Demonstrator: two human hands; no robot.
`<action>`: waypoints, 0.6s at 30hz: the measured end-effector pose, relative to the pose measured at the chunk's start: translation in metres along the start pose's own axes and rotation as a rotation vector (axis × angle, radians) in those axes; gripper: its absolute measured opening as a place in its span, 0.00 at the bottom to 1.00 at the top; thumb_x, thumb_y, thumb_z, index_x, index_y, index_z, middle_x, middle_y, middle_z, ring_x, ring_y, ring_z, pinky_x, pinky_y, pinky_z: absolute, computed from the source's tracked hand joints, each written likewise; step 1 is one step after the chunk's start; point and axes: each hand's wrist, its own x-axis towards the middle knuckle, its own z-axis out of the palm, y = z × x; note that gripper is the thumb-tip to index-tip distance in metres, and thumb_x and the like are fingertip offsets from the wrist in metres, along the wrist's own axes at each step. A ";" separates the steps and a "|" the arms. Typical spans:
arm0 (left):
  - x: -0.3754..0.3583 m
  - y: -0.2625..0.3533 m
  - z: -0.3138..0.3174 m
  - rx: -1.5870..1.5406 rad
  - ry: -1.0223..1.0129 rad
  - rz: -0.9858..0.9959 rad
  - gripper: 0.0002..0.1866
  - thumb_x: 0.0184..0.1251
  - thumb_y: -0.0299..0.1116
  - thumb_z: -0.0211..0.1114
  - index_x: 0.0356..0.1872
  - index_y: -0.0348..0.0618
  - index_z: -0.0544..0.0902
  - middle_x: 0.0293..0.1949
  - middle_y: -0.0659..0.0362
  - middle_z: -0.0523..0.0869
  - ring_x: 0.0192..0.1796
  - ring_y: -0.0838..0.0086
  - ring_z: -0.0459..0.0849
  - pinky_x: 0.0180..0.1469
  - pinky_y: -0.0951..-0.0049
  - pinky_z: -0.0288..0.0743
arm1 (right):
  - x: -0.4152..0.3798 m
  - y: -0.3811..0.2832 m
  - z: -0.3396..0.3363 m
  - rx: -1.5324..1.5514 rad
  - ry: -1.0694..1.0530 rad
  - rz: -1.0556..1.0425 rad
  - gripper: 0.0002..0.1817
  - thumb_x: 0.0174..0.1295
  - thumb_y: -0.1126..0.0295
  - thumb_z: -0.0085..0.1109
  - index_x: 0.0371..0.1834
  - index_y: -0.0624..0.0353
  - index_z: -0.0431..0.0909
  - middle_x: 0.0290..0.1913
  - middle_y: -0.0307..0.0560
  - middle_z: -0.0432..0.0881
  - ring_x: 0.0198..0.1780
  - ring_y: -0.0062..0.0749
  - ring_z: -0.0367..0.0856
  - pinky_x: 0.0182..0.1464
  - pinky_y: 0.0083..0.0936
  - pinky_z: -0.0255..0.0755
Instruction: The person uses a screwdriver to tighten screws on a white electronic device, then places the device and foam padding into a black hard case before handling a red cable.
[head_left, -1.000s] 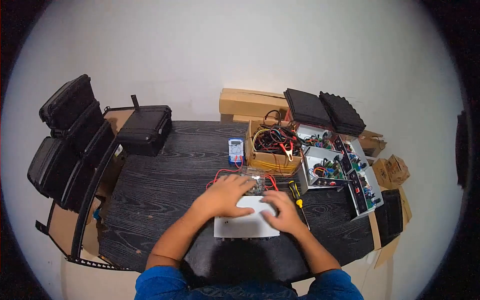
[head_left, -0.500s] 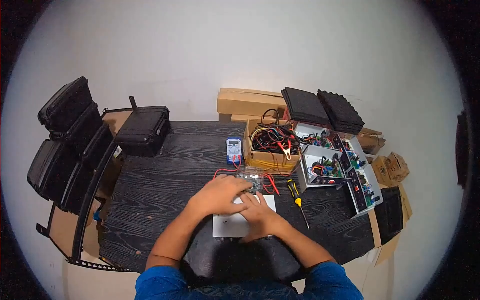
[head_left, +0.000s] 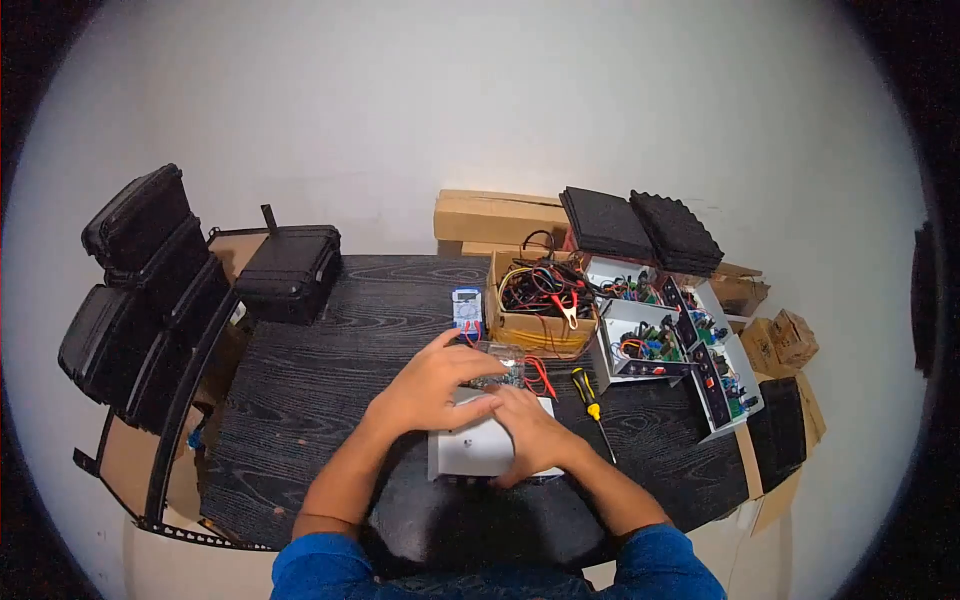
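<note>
A white metal case (head_left: 465,450) with small dark holes on its top face lies in front of me, near the table's front edge. My right hand (head_left: 535,437) spans its right part, thumb at the near edge and fingers at the far edge. Over the far left corner is my left hand (head_left: 432,388), its thumb reaching across the white surface and its fingers spread apart. Beyond the fingers sits a clear plastic box (head_left: 508,358) with small parts, partly covered by my left hand. The far edge of the case is hidden by both hands.
A blue multimeter (head_left: 467,308) with red leads (head_left: 540,377) lies beyond. Right of the case is a yellow-black screwdriver (head_left: 587,393). A cardboard box of cables (head_left: 540,325) and several opened white electronics housings (head_left: 645,345) stand at right. Black hard cases (head_left: 285,270) are at left.
My left hand has spread its fingers, lifting off the right hand. My right hand has shifted right, now spanning the case from near to far edge. The view has tilted slightly up.
</note>
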 end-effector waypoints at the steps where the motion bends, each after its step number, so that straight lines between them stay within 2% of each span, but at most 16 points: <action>1: -0.002 0.000 -0.003 -0.064 0.026 0.031 0.29 0.65 0.57 0.71 0.58 0.47 0.90 0.56 0.54 0.93 0.62 0.60 0.90 0.83 0.35 0.54 | -0.002 -0.002 -0.008 0.008 0.021 0.011 0.72 0.21 0.54 0.91 0.80 0.55 0.63 0.78 0.64 0.64 0.80 0.67 0.61 0.82 0.56 0.54; 3: -0.006 0.001 -0.007 -0.192 0.073 0.095 0.33 0.63 0.65 0.70 0.57 0.47 0.91 0.56 0.55 0.94 0.63 0.60 0.90 0.84 0.33 0.49 | -0.004 -0.004 -0.022 0.118 0.097 -0.049 0.73 0.19 0.56 0.91 0.80 0.55 0.63 0.79 0.67 0.63 0.81 0.67 0.60 0.83 0.57 0.54; 6: -0.006 0.001 -0.008 -0.224 0.046 0.248 0.42 0.63 0.77 0.59 0.56 0.48 0.92 0.57 0.56 0.93 0.66 0.60 0.89 0.85 0.30 0.39 | -0.012 0.006 -0.019 0.322 0.272 -0.123 0.76 0.17 0.59 0.91 0.82 0.54 0.58 0.80 0.68 0.61 0.83 0.66 0.59 0.83 0.56 0.53; 9: -0.001 0.014 0.000 -0.178 0.073 0.405 0.52 0.63 0.84 0.45 0.60 0.46 0.90 0.58 0.57 0.92 0.69 0.56 0.87 0.83 0.24 0.30 | -0.006 0.018 0.002 0.534 0.456 -0.284 0.80 0.18 0.59 0.93 0.84 0.52 0.51 0.82 0.68 0.57 0.84 0.63 0.57 0.83 0.55 0.52; 11: -0.002 0.018 0.010 -0.199 0.100 0.412 0.52 0.63 0.86 0.44 0.58 0.46 0.91 0.56 0.58 0.93 0.68 0.56 0.88 0.82 0.23 0.30 | -0.002 0.028 0.014 0.584 0.491 -0.379 0.84 0.19 0.59 0.95 0.86 0.49 0.43 0.84 0.66 0.52 0.85 0.60 0.54 0.84 0.55 0.51; 12: -0.003 0.019 0.014 -0.209 0.114 0.416 0.53 0.63 0.86 0.43 0.57 0.46 0.91 0.55 0.58 0.93 0.67 0.57 0.88 0.82 0.22 0.29 | -0.002 0.031 0.021 0.594 0.507 -0.357 0.84 0.19 0.59 0.95 0.85 0.49 0.44 0.84 0.66 0.51 0.85 0.60 0.54 0.84 0.55 0.51; 14: -0.005 0.016 0.023 -0.255 0.184 0.394 0.50 0.69 0.82 0.38 0.48 0.47 0.93 0.46 0.60 0.94 0.61 0.60 0.92 0.84 0.26 0.31 | -0.006 0.033 0.036 0.616 0.536 -0.310 0.83 0.20 0.59 0.95 0.85 0.49 0.45 0.85 0.66 0.50 0.86 0.59 0.53 0.84 0.54 0.50; 18: -0.004 0.025 0.023 -0.296 0.290 0.342 0.36 0.81 0.63 0.42 0.37 0.50 0.94 0.39 0.62 0.95 0.55 0.63 0.95 0.85 0.27 0.36 | -0.004 0.035 0.049 0.703 0.488 -0.302 0.86 0.17 0.61 0.97 0.85 0.49 0.43 0.86 0.66 0.45 0.87 0.58 0.51 0.84 0.55 0.51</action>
